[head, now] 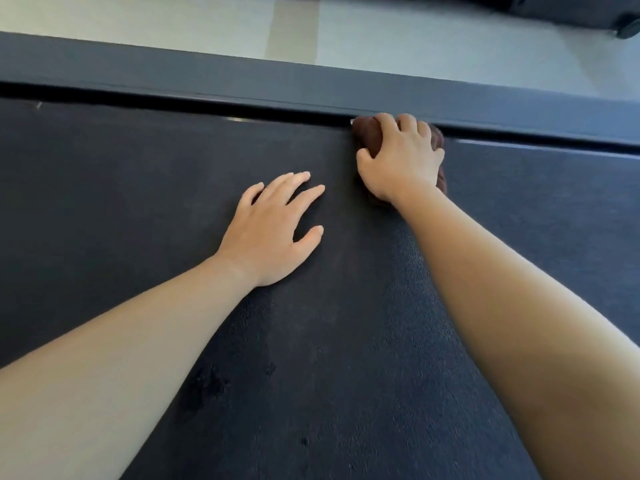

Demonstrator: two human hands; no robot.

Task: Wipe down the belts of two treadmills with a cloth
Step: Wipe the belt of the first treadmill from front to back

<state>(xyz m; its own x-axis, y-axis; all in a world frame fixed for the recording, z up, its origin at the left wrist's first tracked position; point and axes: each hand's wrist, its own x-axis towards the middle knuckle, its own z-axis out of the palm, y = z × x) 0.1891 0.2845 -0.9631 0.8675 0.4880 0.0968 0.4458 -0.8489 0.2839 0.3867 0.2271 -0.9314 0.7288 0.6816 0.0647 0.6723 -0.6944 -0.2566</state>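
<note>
Pale floor (pixel 433 46), tan stripe (pixel 294 29), dark wheeled equipment (pixel 568 12)

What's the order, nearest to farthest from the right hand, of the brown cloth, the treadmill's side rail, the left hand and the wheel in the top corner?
1. Brown cloth: gripped under the right hand.
2. Side rail: just beyond its fingertips.
3. Left hand: flat on the belt, leftward.
4. Wheel: top right, across the floor.

One belt (pixel 121 202) bears two hands, a left hand (pixel 266 233) and a right hand (pixel 401 161), plus one cloth (pixel 369 136); beyond the belt, one rail (pixel 242 76) and perhaps one machine (pixel 571 12).
</note>
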